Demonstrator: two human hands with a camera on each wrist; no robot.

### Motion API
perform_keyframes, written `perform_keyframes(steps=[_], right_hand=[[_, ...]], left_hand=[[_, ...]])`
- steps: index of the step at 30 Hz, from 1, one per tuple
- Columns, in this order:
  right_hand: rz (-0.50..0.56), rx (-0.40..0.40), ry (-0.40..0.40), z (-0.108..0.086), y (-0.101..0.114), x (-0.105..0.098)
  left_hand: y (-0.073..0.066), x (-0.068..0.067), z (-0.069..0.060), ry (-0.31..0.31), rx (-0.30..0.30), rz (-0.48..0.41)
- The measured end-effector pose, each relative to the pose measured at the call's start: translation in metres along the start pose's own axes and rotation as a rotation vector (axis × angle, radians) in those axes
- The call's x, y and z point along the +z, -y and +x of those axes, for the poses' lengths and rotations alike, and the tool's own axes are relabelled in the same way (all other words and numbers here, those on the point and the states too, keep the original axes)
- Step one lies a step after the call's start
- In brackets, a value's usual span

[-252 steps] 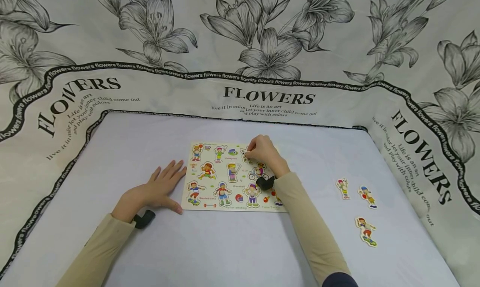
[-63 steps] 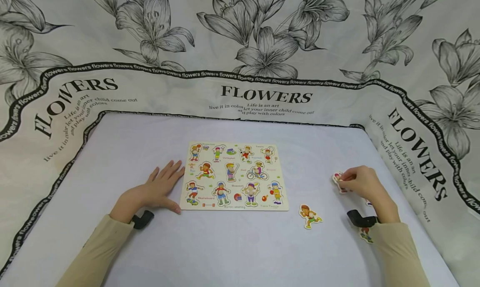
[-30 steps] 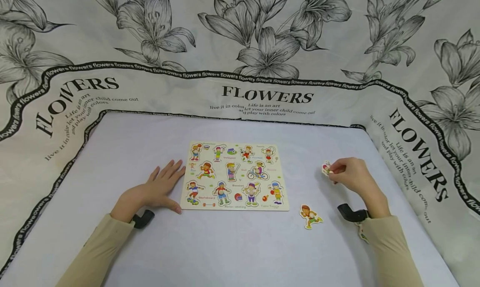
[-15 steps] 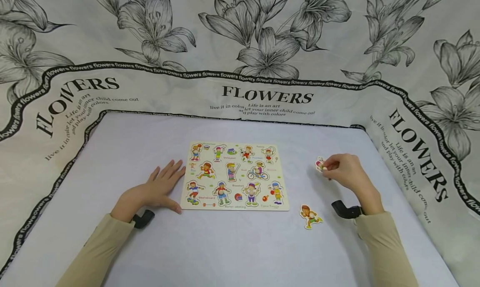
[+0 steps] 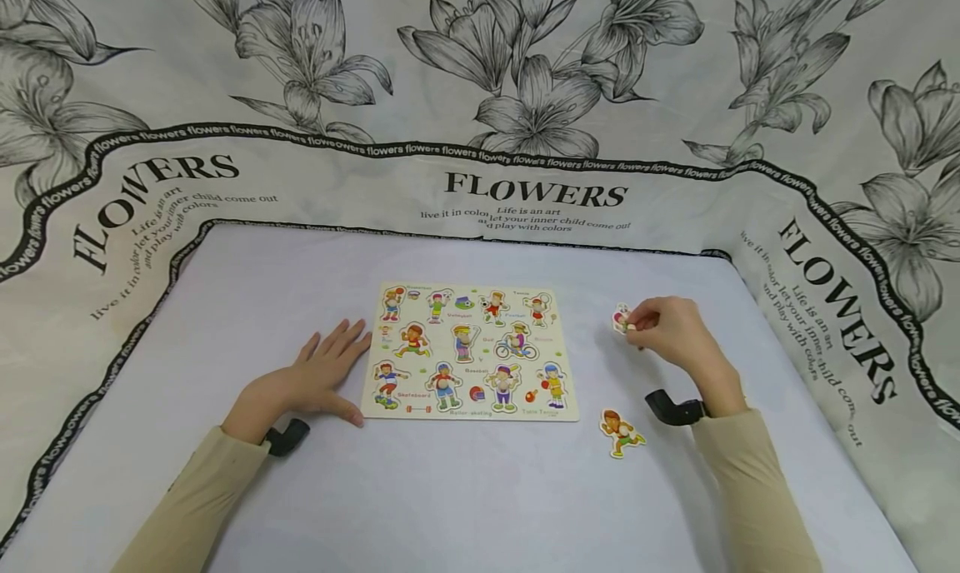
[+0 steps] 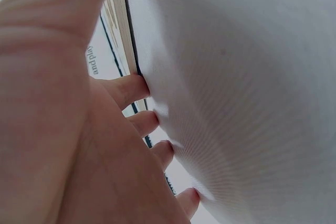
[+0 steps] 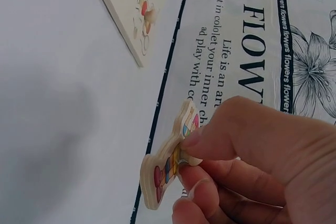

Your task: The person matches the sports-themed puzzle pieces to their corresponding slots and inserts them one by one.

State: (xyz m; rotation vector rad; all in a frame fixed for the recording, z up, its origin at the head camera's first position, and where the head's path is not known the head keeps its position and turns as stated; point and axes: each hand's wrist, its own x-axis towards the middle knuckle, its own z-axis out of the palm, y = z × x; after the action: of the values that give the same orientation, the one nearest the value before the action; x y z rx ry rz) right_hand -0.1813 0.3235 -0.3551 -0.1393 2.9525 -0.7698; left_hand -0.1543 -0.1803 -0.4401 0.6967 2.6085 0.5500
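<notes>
In the head view a wooden puzzle board printed with children at sports lies flat on the white table. My left hand is spread on the table at the board's left edge, fingers straight, fingertips at or close to its side. Right of the board, my right hand pinches a child-shaped wooden puzzle piece between thumb and fingers. The right wrist view shows that piece tilted above the table, its yellow, blue and red print partly covered by the thumb.
A runner-shaped puzzle piece lies on the table between the board and my right sleeve. White cloth with flower prints rises behind and beside the table. My right forearm covers the area where other pieces lay.
The right hand, at the board 8.4 s ago, has picked up the puzzle piece at the far right and carried it left toward the board. The runner piece now lies on the table. Left hand unmoved.
</notes>
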Motion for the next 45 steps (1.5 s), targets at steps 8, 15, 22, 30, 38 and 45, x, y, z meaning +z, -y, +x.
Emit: perform_keyframes(steps=[8, 15, 22, 30, 38, 45], right_hand=[[0.031, 0.006, 0.030, 0.010, 0.015, 0.007], [0.027, -0.038, 0.027, 0.019, 0.029, 0.014], [0.035, -0.089, 0.035, 0.030, 0.042, 0.021], [0.062, -0.139, 0.053, 0.043, 0.061, 0.029], [0.070, -0.163, 0.076, 0.056, 0.079, 0.039], [0.035, -0.213, 0.065, 0.068, 0.096, 0.048]], left_hand=[[0.000, 0.000, 0.000, -0.001, -0.002, 0.002], [-0.001, 0.000, -0.001, -0.011, 0.014, -0.012], [-0.003, -0.003, -0.002, -0.007, 0.009, -0.008], [-0.005, -0.004, -0.003, -0.008, 0.007, 0.004], [-0.005, -0.003, -0.002, -0.011, 0.007, -0.003], [-0.005, -0.003, -0.003, -0.016, 0.012, -0.003]])
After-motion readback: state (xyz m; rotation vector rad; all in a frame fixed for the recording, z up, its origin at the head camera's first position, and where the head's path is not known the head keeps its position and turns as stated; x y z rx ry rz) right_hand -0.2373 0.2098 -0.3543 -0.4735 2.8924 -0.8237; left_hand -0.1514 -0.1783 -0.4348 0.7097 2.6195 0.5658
